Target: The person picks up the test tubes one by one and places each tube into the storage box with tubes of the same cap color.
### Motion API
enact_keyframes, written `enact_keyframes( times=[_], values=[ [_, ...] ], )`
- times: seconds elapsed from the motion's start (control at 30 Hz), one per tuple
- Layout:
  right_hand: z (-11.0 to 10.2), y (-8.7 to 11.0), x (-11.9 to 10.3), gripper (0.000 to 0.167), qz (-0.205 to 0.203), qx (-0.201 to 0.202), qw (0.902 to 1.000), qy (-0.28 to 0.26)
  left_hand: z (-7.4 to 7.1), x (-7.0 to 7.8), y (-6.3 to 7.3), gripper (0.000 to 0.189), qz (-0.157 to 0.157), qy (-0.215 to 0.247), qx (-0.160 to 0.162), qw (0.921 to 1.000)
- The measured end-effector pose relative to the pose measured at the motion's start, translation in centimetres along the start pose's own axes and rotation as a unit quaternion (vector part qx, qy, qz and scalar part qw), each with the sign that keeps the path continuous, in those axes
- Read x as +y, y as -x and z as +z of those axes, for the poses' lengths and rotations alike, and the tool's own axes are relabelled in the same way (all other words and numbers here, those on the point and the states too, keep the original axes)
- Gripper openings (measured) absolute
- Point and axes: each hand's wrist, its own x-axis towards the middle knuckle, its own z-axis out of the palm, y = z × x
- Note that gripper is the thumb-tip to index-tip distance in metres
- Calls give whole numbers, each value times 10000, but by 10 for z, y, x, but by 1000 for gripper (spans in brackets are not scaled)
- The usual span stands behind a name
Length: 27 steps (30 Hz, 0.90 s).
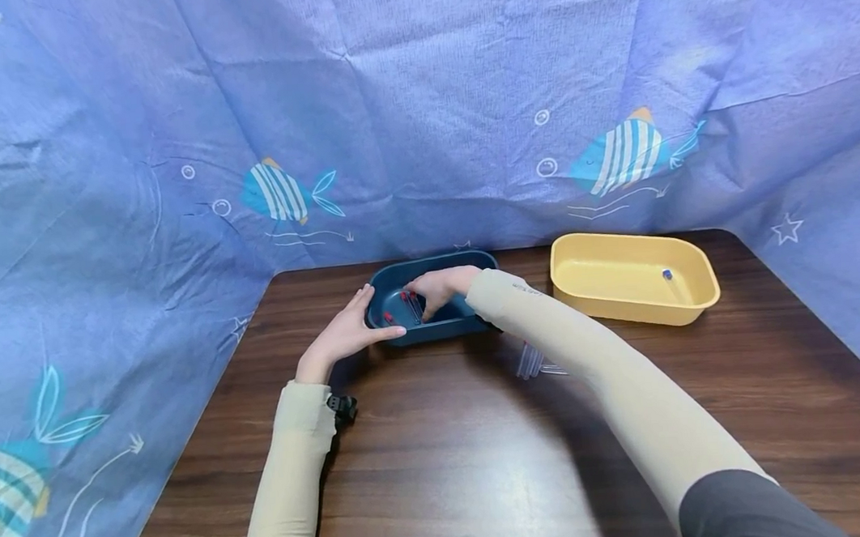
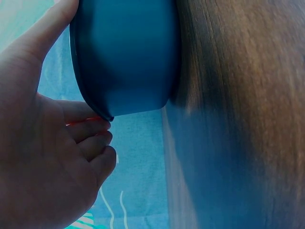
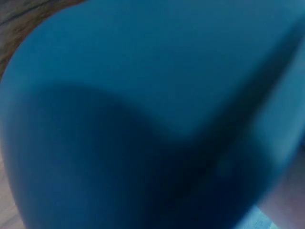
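Note:
A dark blue basin (image 1: 433, 330) stands near the back of the table. My left hand (image 1: 345, 326) rests on its left end, thumb along the front rim and fingers straight at the end rim. In the left wrist view, the fingertips touch the rim of the basin (image 2: 128, 57). My right hand (image 1: 438, 288) reaches down inside, thumb and forefinger spread apart beside clear tubes with red caps (image 1: 414, 308). Another red cap (image 1: 389, 316) shows at the basin's left. The right wrist view is mostly filled by the blurred basin wall (image 3: 143, 47).
More clear tubes (image 1: 530, 362) lie on the table (image 1: 425, 455), partly behind the right forearm. A yellow basin (image 1: 624, 297) stands at the back right with a small blue object (image 1: 667, 274) inside. A blue fish-print cloth (image 1: 423, 139) hangs behind the table.

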Motion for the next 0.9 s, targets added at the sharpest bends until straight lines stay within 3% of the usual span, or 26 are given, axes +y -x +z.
enact_keyframes(
  times=[0.7, 0.9],
  values=[
    [6, -2, -3, 83, 143, -71, 9983, -566, 1, 0, 2, 122, 4, -17, 0, 10000],
    [4, 0, -3, 83, 152, 0, 9986, -516, 0, 1, 2, 120, 45, -20, 7, 10000]
  ],
)
